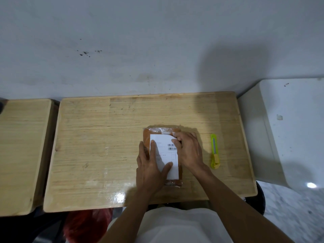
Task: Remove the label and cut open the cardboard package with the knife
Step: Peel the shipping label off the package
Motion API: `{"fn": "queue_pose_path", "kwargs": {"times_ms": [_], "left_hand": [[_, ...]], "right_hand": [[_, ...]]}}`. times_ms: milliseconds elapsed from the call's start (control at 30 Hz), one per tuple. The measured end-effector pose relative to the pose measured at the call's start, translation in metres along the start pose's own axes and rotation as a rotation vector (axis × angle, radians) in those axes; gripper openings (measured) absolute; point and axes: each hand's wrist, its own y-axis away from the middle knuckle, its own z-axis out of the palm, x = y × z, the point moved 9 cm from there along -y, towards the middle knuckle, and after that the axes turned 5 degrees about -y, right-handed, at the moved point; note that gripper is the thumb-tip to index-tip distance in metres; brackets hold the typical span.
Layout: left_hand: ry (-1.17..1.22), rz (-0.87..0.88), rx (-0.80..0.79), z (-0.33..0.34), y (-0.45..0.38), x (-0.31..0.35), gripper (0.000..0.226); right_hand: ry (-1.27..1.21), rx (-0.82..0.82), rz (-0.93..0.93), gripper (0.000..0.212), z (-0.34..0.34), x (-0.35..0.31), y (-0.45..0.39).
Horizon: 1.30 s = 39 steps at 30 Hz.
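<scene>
Step in hand: peeling the label [164, 155] off the cardboard package [147, 135]; its upper right corner looks already lifted, judging by the curved edge.
Package: flat on the bench [98, 137], right of centre, long side running 12 to 6 o'clock, wrapped in clear tape.
Left hand [150, 169]: fingers spread flat, pressing the label's 9 o'clock side; holding nothing.
Right hand [188, 151]: fingers curled at the label's 2 o'clock corner, apparently pinching the raised paper.
How to do it well: keep the left hand pressing; pull low and slowly toward 7 o'clock so the paper does not tear.
Knife [215, 151]: yellow-green, at 3 o'clock of the package, apart from it, untouched.
In the way: nothing; the left hand itself must shift as the peel advances.
</scene>
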Motion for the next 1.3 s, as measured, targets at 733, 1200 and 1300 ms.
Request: {"fn": "queue_pose_path", "kwargs": {"times_ms": [733,1200,1300], "left_hand": [[0.15,0.027,-0.003,-0.004,0.005,-0.007,0.129],[0.177,0.093,-0.049,0.007,0.021,-0.021,0.155],[0.173,0.125,-0.025,0.005,0.02,-0.02,0.156]], "right_hand": [[-0.253,-0.165,0.082,0.012,-0.009,-0.004,0.023],[-0.093,-0.385,-0.083,0.026,-0.016,-0.013,0.022],[-0.225,-0.473,-0.059,0.019,-0.013,-0.005,0.021]]}}
